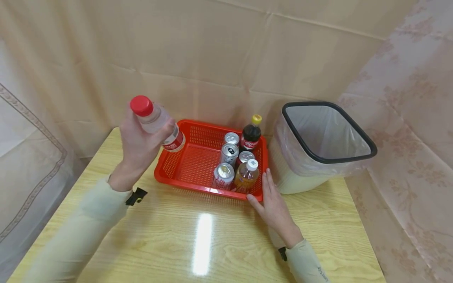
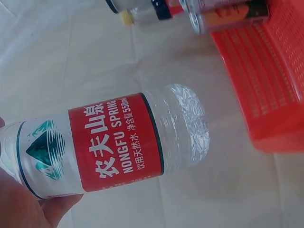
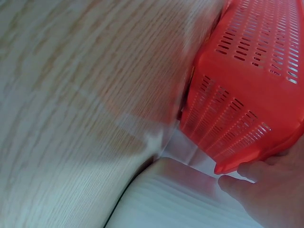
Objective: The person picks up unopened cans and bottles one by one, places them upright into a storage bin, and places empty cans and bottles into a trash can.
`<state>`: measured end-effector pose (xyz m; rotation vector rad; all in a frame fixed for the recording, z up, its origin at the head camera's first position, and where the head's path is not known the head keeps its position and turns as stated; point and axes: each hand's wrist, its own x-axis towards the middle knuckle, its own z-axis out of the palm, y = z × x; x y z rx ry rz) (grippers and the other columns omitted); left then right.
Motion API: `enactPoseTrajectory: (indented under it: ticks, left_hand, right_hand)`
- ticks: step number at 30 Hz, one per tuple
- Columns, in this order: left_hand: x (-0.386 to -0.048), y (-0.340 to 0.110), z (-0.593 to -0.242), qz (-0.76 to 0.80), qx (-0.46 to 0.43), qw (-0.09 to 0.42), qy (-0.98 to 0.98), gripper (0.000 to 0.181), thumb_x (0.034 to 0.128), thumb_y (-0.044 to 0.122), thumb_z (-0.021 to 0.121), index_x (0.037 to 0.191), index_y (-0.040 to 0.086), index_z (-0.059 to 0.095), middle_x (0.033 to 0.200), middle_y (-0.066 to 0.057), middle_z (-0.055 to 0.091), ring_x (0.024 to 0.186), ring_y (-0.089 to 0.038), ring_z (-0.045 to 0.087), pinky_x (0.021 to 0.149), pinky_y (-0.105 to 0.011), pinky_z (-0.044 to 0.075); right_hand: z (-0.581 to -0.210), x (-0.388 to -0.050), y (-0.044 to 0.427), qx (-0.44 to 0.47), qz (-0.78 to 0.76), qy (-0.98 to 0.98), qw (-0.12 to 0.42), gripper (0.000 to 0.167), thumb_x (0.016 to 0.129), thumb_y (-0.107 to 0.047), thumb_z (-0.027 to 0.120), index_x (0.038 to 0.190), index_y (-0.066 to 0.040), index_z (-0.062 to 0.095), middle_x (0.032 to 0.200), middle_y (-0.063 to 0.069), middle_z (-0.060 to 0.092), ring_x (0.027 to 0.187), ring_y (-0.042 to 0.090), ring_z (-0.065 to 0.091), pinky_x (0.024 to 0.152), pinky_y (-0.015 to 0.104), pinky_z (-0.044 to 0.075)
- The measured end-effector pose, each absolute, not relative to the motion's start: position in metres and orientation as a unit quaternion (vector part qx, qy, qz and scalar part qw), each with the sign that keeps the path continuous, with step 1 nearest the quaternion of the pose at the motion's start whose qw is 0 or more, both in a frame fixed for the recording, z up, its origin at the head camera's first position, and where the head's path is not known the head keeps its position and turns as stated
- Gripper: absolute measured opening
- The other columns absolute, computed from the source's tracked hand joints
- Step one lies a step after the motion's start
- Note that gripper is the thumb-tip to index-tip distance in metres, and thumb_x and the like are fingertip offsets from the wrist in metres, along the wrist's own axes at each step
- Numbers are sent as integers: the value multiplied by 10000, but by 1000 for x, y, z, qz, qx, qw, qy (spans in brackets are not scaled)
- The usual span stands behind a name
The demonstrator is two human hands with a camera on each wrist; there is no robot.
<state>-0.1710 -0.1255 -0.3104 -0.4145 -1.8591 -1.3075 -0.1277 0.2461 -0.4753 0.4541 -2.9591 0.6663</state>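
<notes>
My left hand (image 1: 139,145) grips a clear water bottle (image 1: 155,120) by its upper part, tilted above the left end of the red basket (image 1: 209,188). Its red cap points up and left. The red and white label of the water bottle (image 2: 114,140) fills the middle of the left wrist view. Against the basket's front right corner rests my right hand (image 1: 274,206), fingers straight along the rim. Inside the basket's right half stand several drink cans (image 1: 229,153), a cola bottle (image 1: 250,135) with a yellow cap and an amber drink bottle (image 1: 246,177) with a white cap.
A lined waste bin (image 1: 297,173) with a black rim stands close to the basket's right side. The basket sits on a wooden table (image 1: 159,236). Beige cloth (image 1: 198,59) hangs behind, with patterned cloth (image 1: 407,157) at the right.
</notes>
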Motion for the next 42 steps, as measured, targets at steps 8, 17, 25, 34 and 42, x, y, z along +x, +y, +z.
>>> enactPoseTrajectory:
  ticks: [8,17,25,34,42]
  left_hand:
    - [-167,-103,-330,-511,-180,340,-769,522,861,74,809,1249,-90,501,1095,-198,695,970,-290,693,885,-362,591]
    - [-166,-77,-357,-509,-161,245,-809,559,865,155,836,1275,-13,496,1111,-185,682,984,-355,693,846,-541,601]
    - [-172,-62,-386,-488,-161,196,-835,509,895,189,824,1262,29,509,1116,-159,698,1003,-333,707,854,-512,610]
    - [-175,-55,-409,-466,-146,153,-859,539,910,223,811,1311,35,502,1138,-157,682,1017,-328,691,885,-496,600]
    - [-179,-50,-421,-465,-139,145,-862,560,901,267,826,1307,42,512,1128,-151,683,1029,-330,682,916,-504,580]
  right_hand:
    - [-475,-127,246,143,221,-964,32,974,1017,-620,519,1634,30,138,1731,167,17,1533,434,238,1207,582,269]
    - [-476,-128,246,150,219,-963,48,965,1016,-569,570,1622,58,155,1724,195,44,1526,435,254,1203,579,279]
    - [-477,-128,246,146,217,-964,46,962,1017,-585,554,1626,48,159,1724,193,52,1526,434,258,1201,577,283]
    - [-477,-128,245,147,217,-964,51,963,1012,-564,580,1623,52,164,1721,198,71,1519,441,271,1198,579,283]
    - [-477,-127,246,152,219,-962,57,956,1013,-529,601,1616,70,162,1717,214,69,1512,451,276,1197,578,289]
